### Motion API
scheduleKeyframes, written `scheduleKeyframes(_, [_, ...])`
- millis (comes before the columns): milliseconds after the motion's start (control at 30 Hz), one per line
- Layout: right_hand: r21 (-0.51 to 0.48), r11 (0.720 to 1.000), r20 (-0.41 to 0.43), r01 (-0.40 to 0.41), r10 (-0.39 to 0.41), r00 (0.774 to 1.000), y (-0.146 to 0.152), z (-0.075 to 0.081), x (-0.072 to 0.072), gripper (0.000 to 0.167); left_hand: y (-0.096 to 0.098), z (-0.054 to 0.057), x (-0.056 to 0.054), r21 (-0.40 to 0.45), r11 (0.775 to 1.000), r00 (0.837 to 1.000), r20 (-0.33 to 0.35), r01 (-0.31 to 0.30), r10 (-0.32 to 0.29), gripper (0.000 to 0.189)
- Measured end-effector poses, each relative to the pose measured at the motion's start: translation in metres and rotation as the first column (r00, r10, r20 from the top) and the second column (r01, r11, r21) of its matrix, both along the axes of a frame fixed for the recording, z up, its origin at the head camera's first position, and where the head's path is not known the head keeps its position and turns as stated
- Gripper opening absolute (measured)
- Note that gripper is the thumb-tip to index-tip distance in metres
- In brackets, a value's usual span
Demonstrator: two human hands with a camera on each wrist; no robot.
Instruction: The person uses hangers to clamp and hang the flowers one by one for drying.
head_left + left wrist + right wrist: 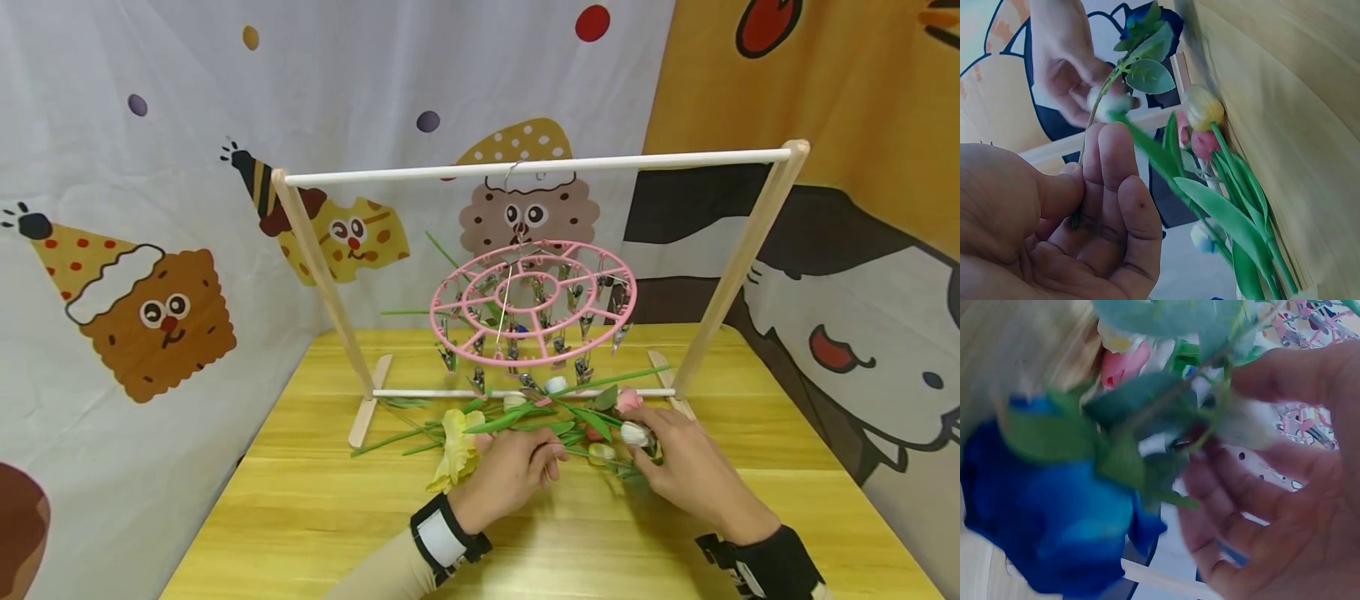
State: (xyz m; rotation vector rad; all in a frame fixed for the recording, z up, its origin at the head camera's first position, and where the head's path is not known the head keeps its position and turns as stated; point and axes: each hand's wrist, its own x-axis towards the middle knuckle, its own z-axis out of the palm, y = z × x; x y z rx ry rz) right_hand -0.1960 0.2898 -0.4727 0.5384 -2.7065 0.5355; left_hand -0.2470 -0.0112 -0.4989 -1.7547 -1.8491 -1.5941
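Observation:
My left hand (517, 467) pinches the thin stem of an artificial blue rose (1175, 31) between thumb and fingers. The stem slants up past the fingertips, and the bloom hangs large and blurred near the right wrist camera. My right hand (686, 462) has its thumb and fingers around the head of a white tulip (634, 433), whose green stem runs back into the pile. Beside the hands lie a yellow tulip (1204, 107), a pink tulip (1205, 144), a pink flower (628, 400) and a large yellow bloom (454, 450).
A pink round hanger (432, 315) with several metal clips hangs over the flowers from a white rod (420, 173). Wooden posts (750, 242) carry the rod, and a lower bar (420, 392) crosses behind the pile. The wooden table (315, 517) meets printed curtains at the back and sides.

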Motion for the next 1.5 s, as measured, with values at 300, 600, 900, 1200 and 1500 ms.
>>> scheduleKeyframes(300, [0.002, 1.0, -0.037, 0.019, -0.019, 0.999, 0.002, -0.002, -0.005, 0.046, -0.01, 0.021, 0.033, -0.495, 0.732, 0.803, 0.106, -0.468, 0.586, 0.03])
scheduleKeyframes(600, [-0.036, 0.999, -0.22, -0.006, -0.002, 0.975, -0.006, 0.001, -0.002, 0.04, -0.018, 0.027, 0.035, -0.456, 0.765, 0.804, 0.159, -0.454, 0.573, 0.027])
scheduleKeyframes(900, [-0.007, 0.961, -0.316, -0.277, 0.261, 0.912, -0.043, 0.012, 0.009, 0.031, -0.016, 0.033, 0.041, -0.423, 0.765, 0.801, 0.135, -0.486, 0.584, 0.026])
scheduleKeyframes(1200, [0.014, 0.948, -0.391, -0.318, 0.298, 0.871, -0.063, 0.005, 0.01, 0.061, -0.015, 0.039, 0.05, -0.379, 0.786, 0.814, 0.13, -0.487, 0.567, 0.024])
scheduleKeyframes(1500, [-0.039, 0.947, -0.426, -0.32, 0.274, 0.862, -0.066, 0.007, 0.011, 0.054, -0.02, 0.04, 0.051, -0.331, 0.809, 0.814, 0.165, -0.486, 0.557, 0.024])
